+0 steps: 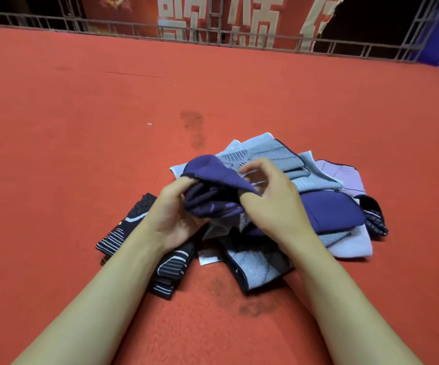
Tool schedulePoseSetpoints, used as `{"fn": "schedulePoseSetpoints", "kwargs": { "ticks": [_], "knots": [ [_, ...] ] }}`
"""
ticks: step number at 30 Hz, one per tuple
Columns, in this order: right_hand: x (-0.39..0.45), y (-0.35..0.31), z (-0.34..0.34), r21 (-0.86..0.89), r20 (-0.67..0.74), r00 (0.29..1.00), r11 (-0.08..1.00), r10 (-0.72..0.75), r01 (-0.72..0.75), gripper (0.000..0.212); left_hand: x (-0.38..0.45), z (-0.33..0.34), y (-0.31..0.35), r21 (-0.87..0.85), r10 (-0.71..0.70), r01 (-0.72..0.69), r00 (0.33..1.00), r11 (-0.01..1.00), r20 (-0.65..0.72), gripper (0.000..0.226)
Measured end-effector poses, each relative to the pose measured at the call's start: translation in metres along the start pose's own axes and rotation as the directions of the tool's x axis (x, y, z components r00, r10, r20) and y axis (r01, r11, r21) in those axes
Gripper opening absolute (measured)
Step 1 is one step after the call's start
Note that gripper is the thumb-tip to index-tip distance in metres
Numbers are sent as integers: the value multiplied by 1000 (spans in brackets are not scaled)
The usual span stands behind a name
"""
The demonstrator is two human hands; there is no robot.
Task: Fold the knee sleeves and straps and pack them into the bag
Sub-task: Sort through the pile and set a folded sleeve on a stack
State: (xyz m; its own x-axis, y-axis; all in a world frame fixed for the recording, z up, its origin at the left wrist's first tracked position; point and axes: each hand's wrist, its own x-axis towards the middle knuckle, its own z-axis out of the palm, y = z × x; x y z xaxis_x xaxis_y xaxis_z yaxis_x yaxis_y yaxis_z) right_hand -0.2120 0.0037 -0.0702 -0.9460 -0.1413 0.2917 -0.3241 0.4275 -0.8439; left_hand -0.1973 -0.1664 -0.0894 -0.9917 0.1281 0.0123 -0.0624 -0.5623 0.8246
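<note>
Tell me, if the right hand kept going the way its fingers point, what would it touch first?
The right hand points up-left with fingers curled on the purple sleeve, so that comes first. Beyond it looks like bare red carpet, though depth is hard to judge.

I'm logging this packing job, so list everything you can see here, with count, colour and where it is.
purple knee sleeve: one, dark purple, held above the pile between both hands
pile of sleeves: count unclear as they overlap; grey, lilac, purple, some dark-edged; on the carpet under and right of the hands
black patterned sleeves: at least two, black with white lines, on the carpet under the left forearm
white label: one, near edge of the pile
red carpet: one, covers the floor
metal railing: grey, along the far edge
red banner: one, pale characters, behind the railing
bag: none in view
left hand: grips the purple sleeve's left edge
right hand: fingers pinch its right side
</note>
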Motion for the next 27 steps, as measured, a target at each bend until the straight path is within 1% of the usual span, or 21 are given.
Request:
{"fn": "schedulePoseSetpoints", "kwargs": {
  "ticks": [2, 3, 5, 6, 7, 9, 10, 11, 12, 13, 15, 16, 17, 19, 20, 21, 22, 23, 24, 25, 27],
  "knots": [
    [-3, -8, 2, 231, 214, 977, 973, -23, -28, 29, -4, 5, 1, 8, -40, 39, 998, 999, 50, 28],
    [-6, -11, 0, 403, 332, 943, 909, -32, -111, 31, -4, 10, 1, 59, -12, 9, 999, 998, 52, 30],
    [-9, -11, -1, 640, 549, 832, 683, -84, -353, 34, -2, 9, 0, 214, 25, -17, 999, 977, -35, 54],
    [-9, -8, -1, 674, 615, 777, 600, -134, -430, 34, -1, 6, -1, 272, 27, -8, 997, 962, -65, 54],
    [-8, -3, 0, 678, 647, 746, 568, -159, -467, 44, 1, 2, -2, 312, 21, 6, 996, 950, -85, 42],
    [-6, 8, -2, 680, 662, 730, 546, -171, -489, 81, 5, -2, -2, 315, -42, 55, 998, 947, -48, 21],
    [-4, 12, -6, 685, 658, 732, 543, -177, -485, 90, 7, -5, -3, 290, -72, 75, 997, 954, -19, 18],
    [-2, 14, -11, 687, 652, 737, 550, -178, -475, 91, 6, -6, -2, 271, -99, 91, 995, 958, 16, 22],
    [-2, 14, -17, 672, 644, 746, 590, -169, -447, 83, 5, -7, -1, 261, -125, 113, 992, 959, 29, 29],
    [-2, 13, -23, 635, 629, 762, 666, -153, -390, 70, 3, -7, -2, 236, -136, 120, 990, 964, 49, 36],
    [0, 14, -32, 444, 564, 820, 872, -95, -204, 48, 3, -7, -2, 173, -126, 114, 990, 978, 62, 37],
    [2, 14, -34, 320, 529, 845, 940, -73, -120, 41, 1, -5, -2, 186, -120, 109, 991, 977, 51, 32],
    [3, 15, -34, 218, 505, 861, 974, -59, -61, 36, 2, -6, -4, 267, -85, 75, 996, 961, 28, 26],
    [5, 17, -29, 58, 447, 892, 998, -61, 39, 22, 2, -1, -6, 552, 110, -54, 992, 832, -69, 23],
    [5, 17, -25, -51, 369, 927, 994, -74, 99, 12, 2, 1, -7, 599, 179, -80, 978, 797, -107, 23],
    [6, 19, -19, -172, 253, 964, 976, -84, 131, 7, 0, 5, -7, 581, 189, -108, 979, 806, -81, 22],
    [7, 22, -13, -273, 118, 989, 954, -94, 123, 13, -3, 8, -8, 545, 151, -134, 988, 827, 13, 23],
    [6, 25, -7, -306, 7, 995, 947, -99, 96, 19, -8, 12, -9, 543, 109, -173, 983, 822, 147, 25],
    [5, 26, -5, -273, -75, 992, 959, -99, 75, 21, -13, 13, -8, 598, 81, -208, 969, 774, 233, 27],
    [5, 28, -6, -218, -119, 989, 974, -92, 64, 24, -14, 14, -8, 647, 70, -236, 960, 725, 273, 29],
    [7, 29, -13, -136, -105, 993, 990, -56, 41, 32, -10, 12, -6, 710, 150, -276, 960, 648, 236, 27]
  ]
}}
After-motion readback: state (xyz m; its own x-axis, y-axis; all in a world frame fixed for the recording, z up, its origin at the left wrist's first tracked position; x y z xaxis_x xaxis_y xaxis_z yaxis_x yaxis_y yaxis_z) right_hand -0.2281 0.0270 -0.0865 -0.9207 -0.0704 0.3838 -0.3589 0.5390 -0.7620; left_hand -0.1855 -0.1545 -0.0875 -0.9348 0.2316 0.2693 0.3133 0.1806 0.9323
